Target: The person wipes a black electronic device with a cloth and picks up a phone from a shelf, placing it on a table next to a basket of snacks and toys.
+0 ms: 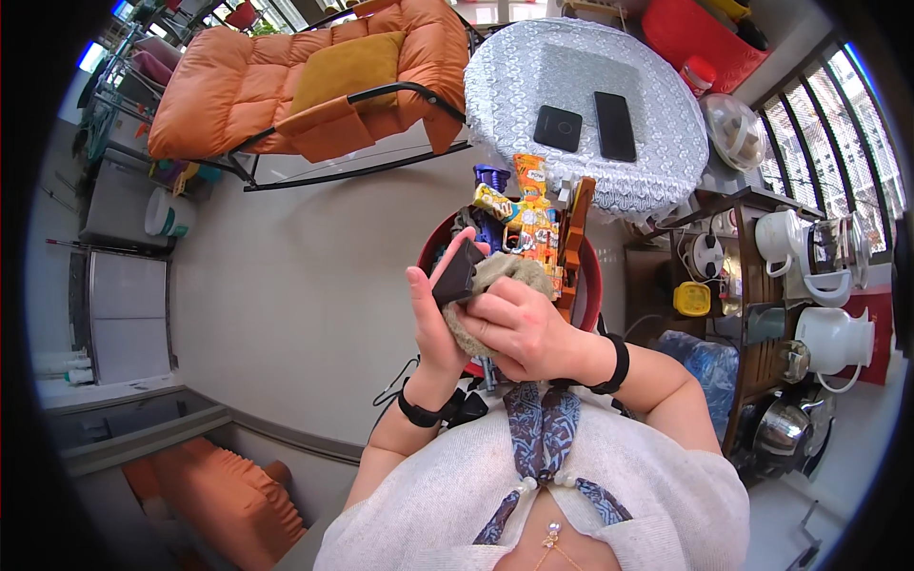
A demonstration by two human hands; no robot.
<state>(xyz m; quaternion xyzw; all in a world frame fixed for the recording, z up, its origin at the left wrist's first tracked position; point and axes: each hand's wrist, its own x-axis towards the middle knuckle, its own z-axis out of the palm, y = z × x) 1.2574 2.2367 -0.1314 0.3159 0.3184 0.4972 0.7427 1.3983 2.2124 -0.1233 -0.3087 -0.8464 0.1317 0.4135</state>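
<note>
Far left: white bucket (169, 213) on the pale floor (295, 285), well apart from the action; above it an orange padded rocking chair (286, 86) with a mustard cushion (345, 67) lying on the seat. Over to centre now: left hand (435, 328) raised upright, fingers wrapped shut around a small dark boxy object (458, 272), thumb up along its side, black band on the wrist. Right beside it, touching, right hand (519, 328) closed over a fuzzy beige cloth (505, 276), pressing that cloth against the dark object, black band on this wrist too. Just behind both hands, a red tub (592, 276) crammed with colourful toys and snack packets (528, 214). Further up, round table under a grey lace cover (514, 86), a black phone (615, 125) and a square black pad (558, 127) lying flat side by side on top. Far right: wooden shelf unit (747, 314) carrying white kettles (830, 338) and a steel pot (783, 428)
</note>
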